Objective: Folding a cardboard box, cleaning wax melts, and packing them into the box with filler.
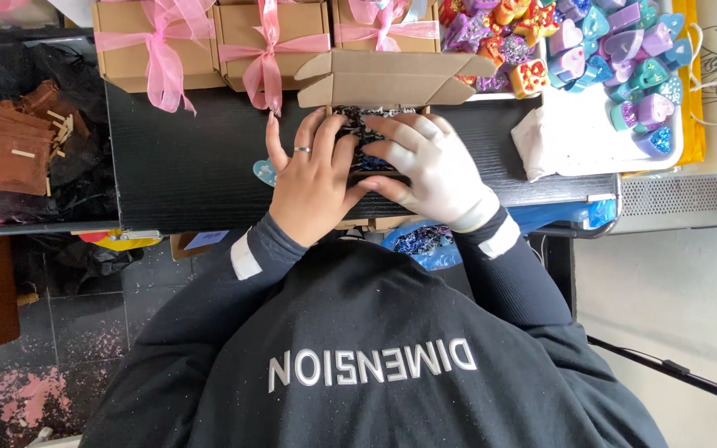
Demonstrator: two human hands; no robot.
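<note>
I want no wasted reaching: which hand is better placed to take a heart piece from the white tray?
Probably right. The gloved right hand rests on the open box on the side nearest the white tray; the left hand lies farther off and would cross over it.

Craft packing bench: ribboned gift boxes, tray of colourful heart trinkets.

An open brown cardboard box sits mid-table, flaps spread — dark glittery filling inside. Behind it stand three closed brown boxes tied with pink ribbon bows.
</note>
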